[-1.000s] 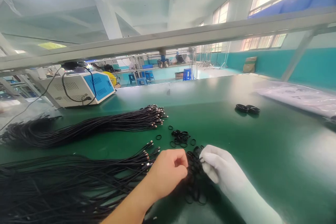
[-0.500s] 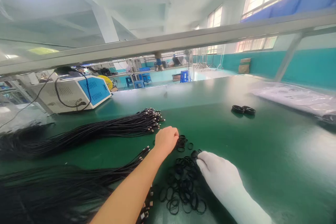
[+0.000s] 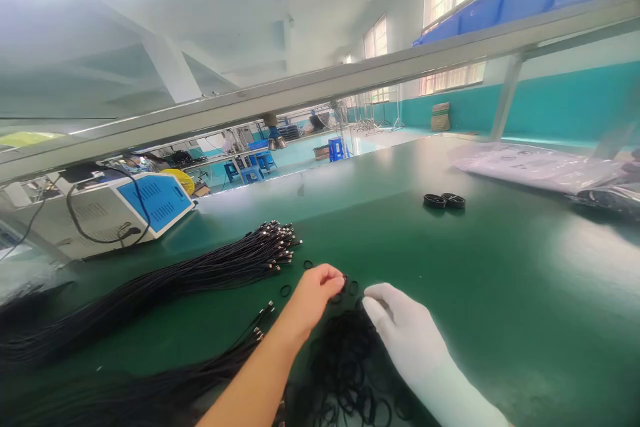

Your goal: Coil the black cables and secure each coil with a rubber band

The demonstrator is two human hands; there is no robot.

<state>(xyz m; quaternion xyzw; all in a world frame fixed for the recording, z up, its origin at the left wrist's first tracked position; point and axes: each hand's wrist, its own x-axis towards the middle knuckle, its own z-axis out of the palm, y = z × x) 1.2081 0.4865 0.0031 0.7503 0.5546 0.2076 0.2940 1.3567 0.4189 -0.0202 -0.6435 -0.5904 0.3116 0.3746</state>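
Clock taken from the pile of black rings [image 3: 350, 370], 12 = straight away from the wearer. Pile lay loose on the green tabletop [image 3: 490, 267], low centre in view, below and between the two hands; partly blurred. Bare left hand [image 3: 316, 290] was at 11 o'clock, thumb and fingers drawn in, tips right at a small black ring beyond the pile; could not tell whether they pinched it. White-gloved right hand [image 3: 400, 317] was at 2 o'clock, fingers bent close to the thumb, tips at the pile's far edge beside a dark ring; could not tell if anything was gripped. Two stray rings [image 3: 285, 290] sat apart, roughly 10 to 11 o'clock. Upper black cable bundle [image 3: 215, 267], metal plug ends toward the hands, lay at 10; lower black cable bundle [image 3: 200, 373], blurred, at 9, partly behind the left forearm. Paired black coils [image 3: 444, 201] lay at 1, well apart from the hands; clear plastic bag [image 3: 535, 163] farther off at 2. White-and-blue machine [image 3: 160, 203] stood at 10, past the upper bundle.
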